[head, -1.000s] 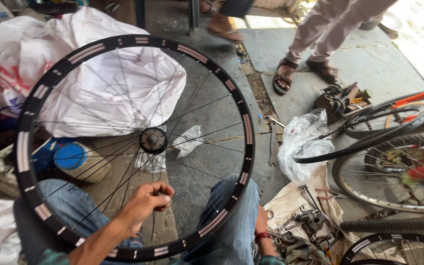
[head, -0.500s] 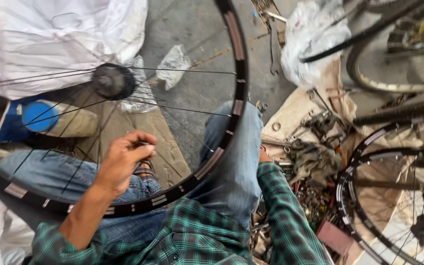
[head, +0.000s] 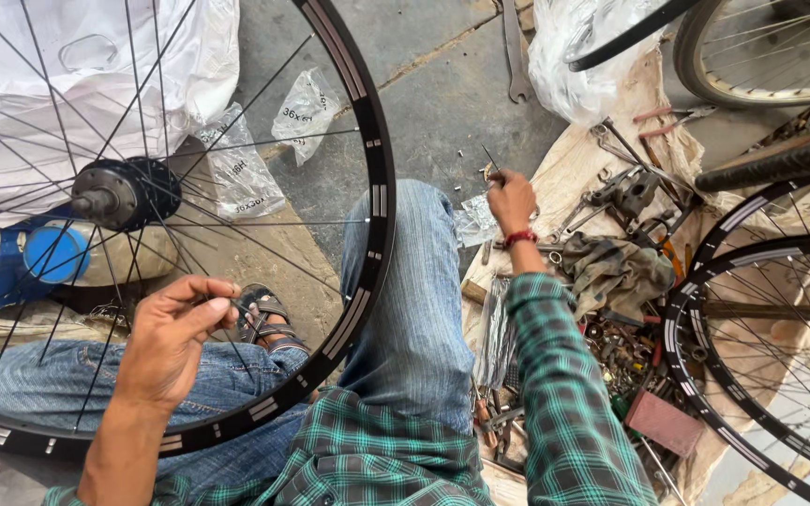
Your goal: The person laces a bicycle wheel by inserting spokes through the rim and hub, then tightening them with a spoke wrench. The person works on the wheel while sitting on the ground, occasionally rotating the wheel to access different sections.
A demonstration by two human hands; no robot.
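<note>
A black bicycle wheel rim (head: 374, 201) with thin spokes and a dark hub (head: 124, 192) rests across my lap over my blue jeans. My left hand (head: 172, 333) pinches a spoke inside the wheel, near the lower rim. My right hand (head: 510, 197) reaches out to the right of my knee and holds a thin spoke-like rod (head: 490, 157) above small plastic packets (head: 472, 225) on the ground. A red band is on my right wrist.
Small clear bags (head: 307, 108) lie on the concrete. A white sack (head: 77, 84) sits at upper left, a blue-capped container (head: 53, 253) beside it. Tools, a rag (head: 611, 272) and metal parts litter a cloth at right, beside another black wheel (head: 761, 356) and a bicycle tyre (head: 761, 56).
The view tilted down and right. My right hand, hidden before, has reached out to the parts on the ground and picked up a thin rod. My left hand stays on the spoke.
</note>
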